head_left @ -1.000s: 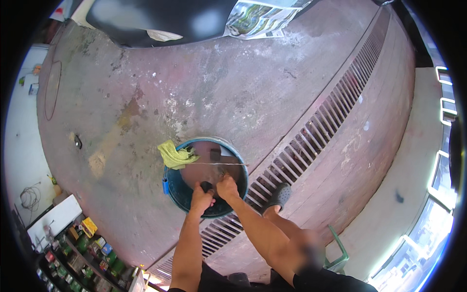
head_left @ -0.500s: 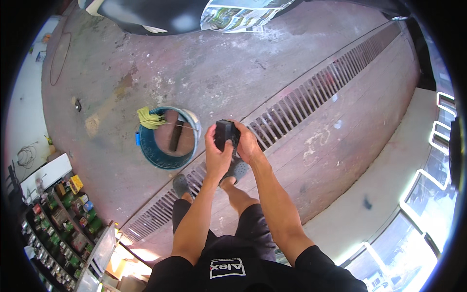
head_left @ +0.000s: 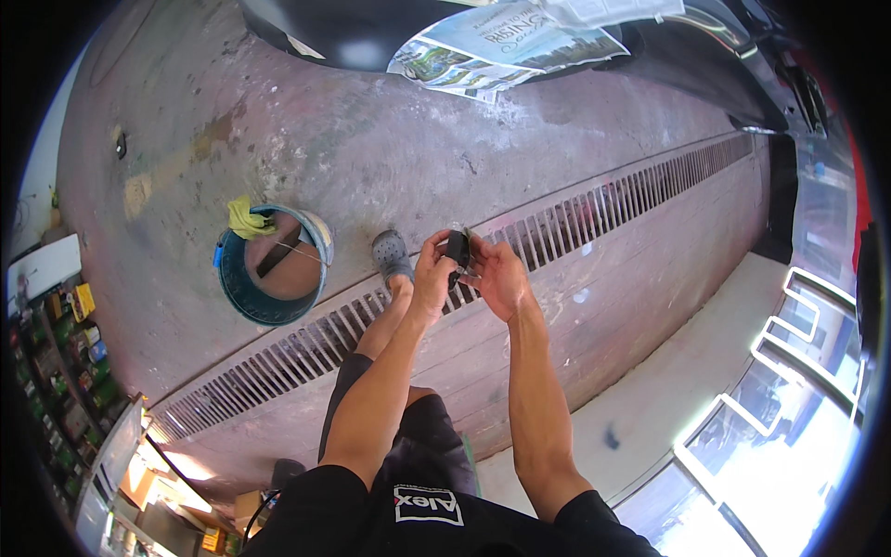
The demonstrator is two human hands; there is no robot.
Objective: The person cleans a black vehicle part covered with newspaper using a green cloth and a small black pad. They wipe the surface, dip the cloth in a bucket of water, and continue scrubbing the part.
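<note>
In front of me I hold a small black block (head_left: 458,249) above the floor grate; its exact kind cannot be made out. My left hand (head_left: 432,281) is closed round its left side, with the thumb across its near face. From the other side my right hand (head_left: 502,280) reaches in, palm partly turned up, its curled fingers against the block's right edge. The fingertips of that hand are partly hidden. To the left of my hands a dark teal bucket (head_left: 269,314) stands on the floor. A dark bar (head_left: 280,252) lies in its brownish water, and a yellow-green cloth (head_left: 249,219) hangs over its rim.
A slatted drain grate (head_left: 594,210) runs diagonally across the concrete floor (head_left: 371,139) under me. Ahead is a dark car body (head_left: 348,35) partly covered with newspaper (head_left: 510,51). Shelves of cans (head_left: 51,371) stand at the left, bright windows (head_left: 742,473) at the right.
My view has swung right and I have stepped, one foot now forward beside the bucket. The block has been turned, and my right hand has opened out from round it.
</note>
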